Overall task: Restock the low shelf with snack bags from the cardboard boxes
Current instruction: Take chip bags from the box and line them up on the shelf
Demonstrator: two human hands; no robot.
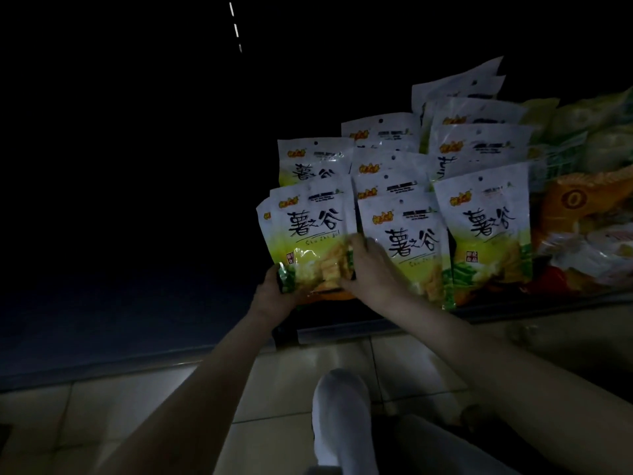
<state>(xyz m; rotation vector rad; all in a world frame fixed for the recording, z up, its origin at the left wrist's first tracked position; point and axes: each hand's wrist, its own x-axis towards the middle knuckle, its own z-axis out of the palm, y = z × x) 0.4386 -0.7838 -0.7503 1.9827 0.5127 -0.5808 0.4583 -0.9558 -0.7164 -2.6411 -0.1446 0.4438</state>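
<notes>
- Holding a small stack of white-and-green plastic snack bags (pixel 310 241) upright at the left end of the low dark shelf (pixel 342 332), the person looks to be partway through the restock, by my judgement.
- Left hand (pixel 274 293) cups the stack from below, its grip curled round the bottom edge of the bags.
- Right hand (pixel 368 265) presses on the right side of that stack, fingers bent over the front bag; the grip seems closed on it, though the thumb is hidden.
- Done so far: several rows of matching white-and-green bags (pixel 479 186) stand upright on the shelf, just right of the held stack.
- Orange-and-yellow snack packets (pixel 589 214) lie further right.
- Left to do: seating the held bags, and probably filling the dark stretch to the left, which is too dim to read.
- Cardboard boxes are out of view, so remaining stock cannot be told.
</notes>
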